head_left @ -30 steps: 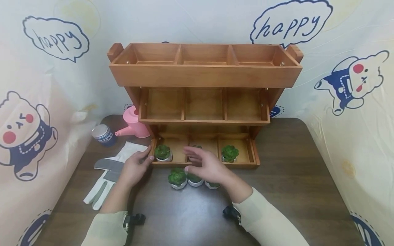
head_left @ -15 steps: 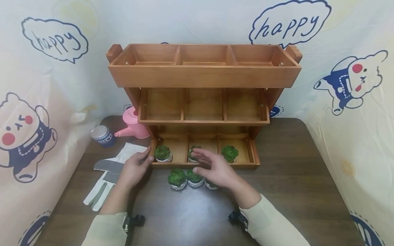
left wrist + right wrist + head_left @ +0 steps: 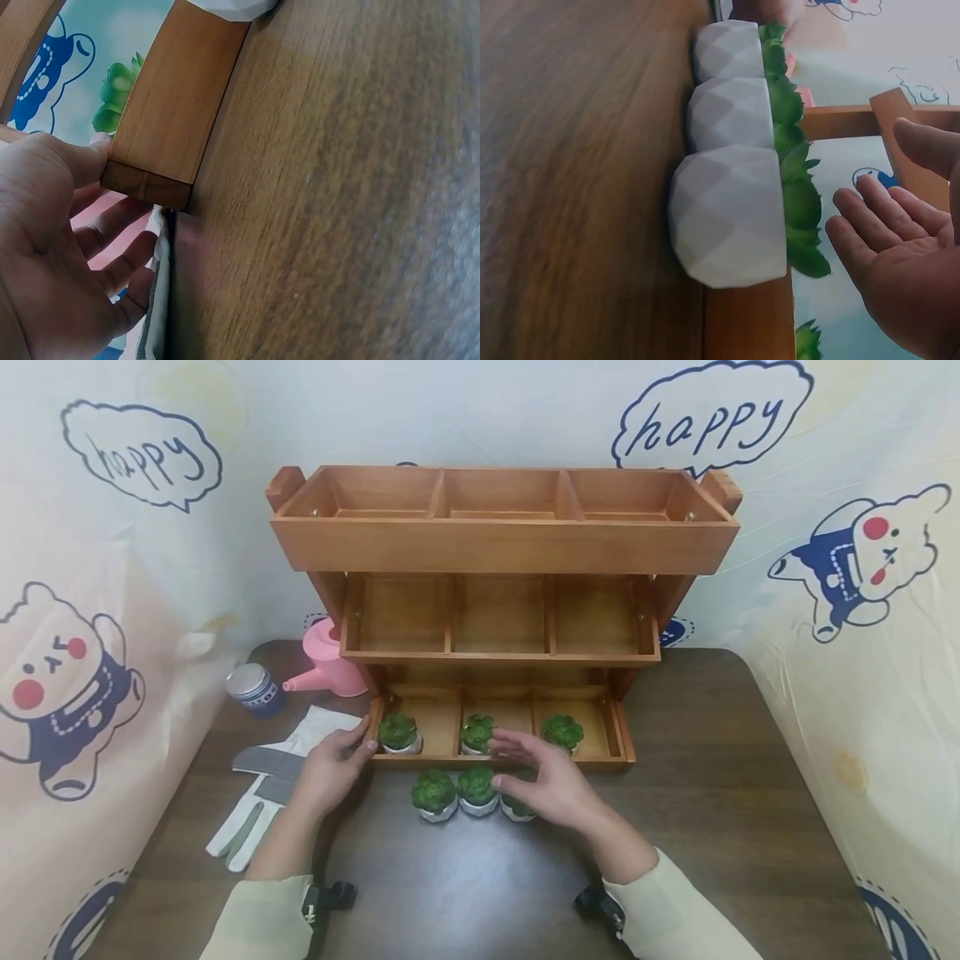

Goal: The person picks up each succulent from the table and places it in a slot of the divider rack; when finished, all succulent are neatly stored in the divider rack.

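Far to the left of the left hand (image 3: 330,768), a pale cloth backdrop (image 3: 487,418) printed with bears and "happy" speech clouds slopes down behind the table, a bear in blue facing in on that side. Inside it, on the dark wood-grained tabletop (image 3: 712,818), a blue jar (image 3: 256,689) with a silvery lid stands beyond the left hand and to its left; white-and-grey gloves (image 3: 270,763) lie just beside that hand, partly under its wrist, and a pink watering can (image 3: 330,664) stands farther back. The left hand grips the left end of the bottom tier of a three-tier wooden stand (image 3: 502,547), thumb on the edge, fingers loosely bent round the corner. Rightward from it, one potted plant (image 3: 397,732) sits in the left compartment, a second (image 3: 477,733) in the middle and a third (image 3: 562,732) in the right. Between the two hands, three more pots (image 3: 433,793) stand in a row on the table before the stand, near a bright sheen. The right hand (image 3: 551,781) hangs over the row's right end, fingers spread and relaxed, holding nothing. Right of it, bare tabletop runs to a rounded back corner, and another bear tilts across the cloth above.
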Available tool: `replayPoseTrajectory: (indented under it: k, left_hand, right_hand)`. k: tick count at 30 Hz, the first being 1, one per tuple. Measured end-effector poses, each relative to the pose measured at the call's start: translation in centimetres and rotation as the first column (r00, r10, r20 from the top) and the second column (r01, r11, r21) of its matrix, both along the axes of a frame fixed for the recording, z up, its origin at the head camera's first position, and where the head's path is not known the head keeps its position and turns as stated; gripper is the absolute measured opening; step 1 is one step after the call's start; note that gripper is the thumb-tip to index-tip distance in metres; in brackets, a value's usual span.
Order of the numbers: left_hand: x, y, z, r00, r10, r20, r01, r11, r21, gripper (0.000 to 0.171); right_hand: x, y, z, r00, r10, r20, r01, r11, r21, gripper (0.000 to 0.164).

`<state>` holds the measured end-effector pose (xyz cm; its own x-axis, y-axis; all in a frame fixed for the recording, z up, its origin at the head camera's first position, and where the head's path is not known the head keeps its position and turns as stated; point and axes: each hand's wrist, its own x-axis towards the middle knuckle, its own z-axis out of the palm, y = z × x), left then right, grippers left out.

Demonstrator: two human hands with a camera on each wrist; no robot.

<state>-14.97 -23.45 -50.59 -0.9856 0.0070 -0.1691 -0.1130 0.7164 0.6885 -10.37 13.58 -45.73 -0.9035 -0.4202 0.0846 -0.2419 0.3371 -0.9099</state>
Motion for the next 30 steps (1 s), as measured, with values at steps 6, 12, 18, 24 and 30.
replayPoseTrajectory:
  k: [6,12,18,24,30]
  left_hand:
    - [0.0,0.0,-0.2,1.0,-0.004,-0.001,0.004,1.0,-0.003,0.064]
    - [0.0,0.0,-0.2,1.0,-0.01,-0.023,0.01,1.0,-0.002,0.063]
    - [0.1,0.1,0.1,1.0,-0.011,-0.028,0.011,1.0,0.001,0.062]
    - [0.1,0.1,0.2,1.0,-0.005,-0.016,0.005,1.0,-0.001,0.063]
    - [0.1,0.1,0.1,1.0,-0.002,-0.015,0.002,1.0,0.003,0.063]
  right_hand:
    - [0.5,0.8,-0.2,0.999,-0.041,0.019,0.041,0.999,0.028,0.064]
    - [0.9,1.8,-0.7,0.998,-0.057,0.013,0.056,0.998,0.031,0.065]
    - [1.2,2.4,-1.2,0.997,-0.074,0.023,0.072,0.995,0.065,0.068]
    - [1.4,2.8,-1.8,0.996,-0.083,0.042,0.078,0.991,0.107,0.072]
    - [1.4,3.3,-2.4,0.994,-0.058,0.09,0.044,0.987,0.154,0.081]
